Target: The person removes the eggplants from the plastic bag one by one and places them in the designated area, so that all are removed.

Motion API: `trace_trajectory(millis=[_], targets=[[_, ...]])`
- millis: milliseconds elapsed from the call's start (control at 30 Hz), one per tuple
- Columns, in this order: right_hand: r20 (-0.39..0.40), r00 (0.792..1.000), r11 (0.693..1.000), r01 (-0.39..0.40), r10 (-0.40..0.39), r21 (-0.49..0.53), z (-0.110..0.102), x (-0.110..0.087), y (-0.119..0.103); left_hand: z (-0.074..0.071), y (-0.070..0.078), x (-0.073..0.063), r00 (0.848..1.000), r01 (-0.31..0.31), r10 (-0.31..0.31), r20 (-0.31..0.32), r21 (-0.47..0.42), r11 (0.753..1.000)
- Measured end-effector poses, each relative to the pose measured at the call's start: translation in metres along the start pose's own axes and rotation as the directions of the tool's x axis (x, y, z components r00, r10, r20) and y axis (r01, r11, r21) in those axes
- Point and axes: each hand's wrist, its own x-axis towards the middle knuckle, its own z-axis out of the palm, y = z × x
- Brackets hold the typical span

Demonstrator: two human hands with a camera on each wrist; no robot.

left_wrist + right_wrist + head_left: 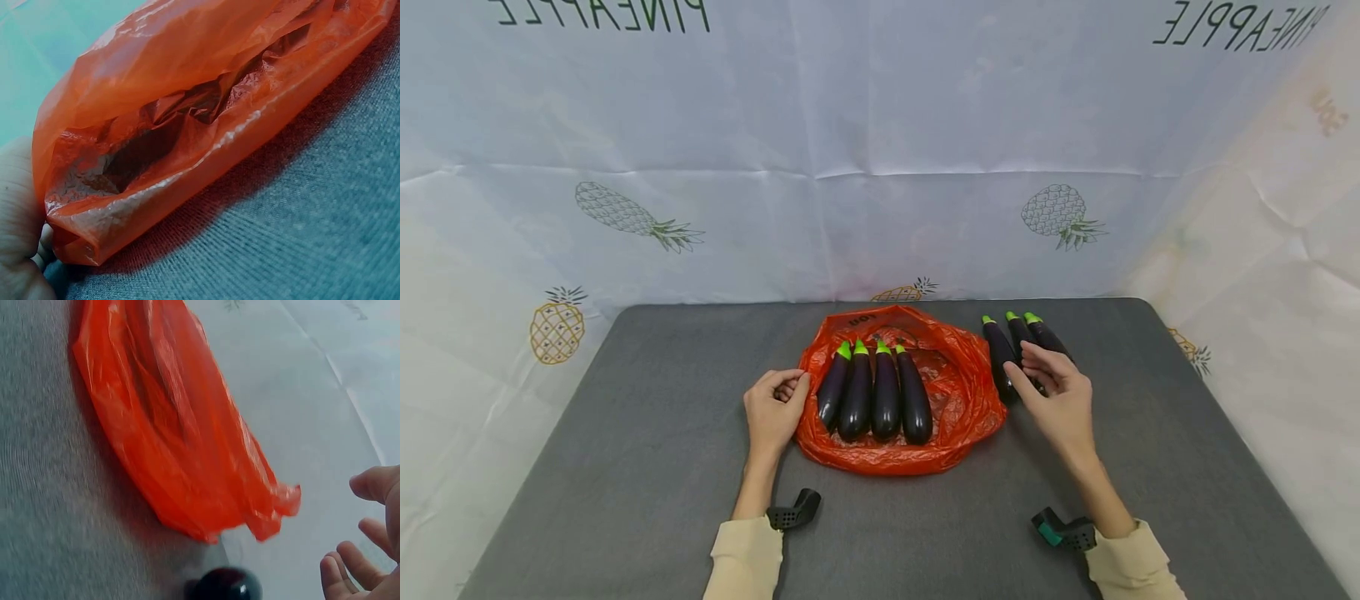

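Fingers [784, 377] of left hand [772, 417] pinch red plastic bag [898, 463] at its left edge; right hand [1058, 402] has fingers spread, loosely bent, by three loose eggplants [997, 346]. Bag sits mid-bench [662, 458], four bagged eggplants [886, 400] side by side in it, green tops [882, 347] pointing away. Loose three lie just right of bag. Pineapple-print sheet [880, 108] hangs behind.

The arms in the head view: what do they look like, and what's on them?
They're a person's. The left hand and right hand wear no gloves. The left sleeve and right sleeve are pale yellow. Each wrist carries a black, angular device: the left device looks all black; the right device has a green patch. No cables show.
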Motion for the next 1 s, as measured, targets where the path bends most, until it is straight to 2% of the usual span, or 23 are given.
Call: trace_trajectory(millis=[600, 1000], targets=[[0.123, 0.991, 0.998, -0.049, 0.044, 0.032, 0.025, -0.011, -0.013, -0.001, 0.0, 0.0, 1.0, -0.009, 0.009, -0.008, 0.002, 1.0], [0.254, 0.967, 0.998, -0.017, -0.001, 0.069, 0.045, -0.023, -0.021, 0.0, 0.001, 0.001, 1.0, -0.005, 0.005, -0.009, 0.002, 1.0]])
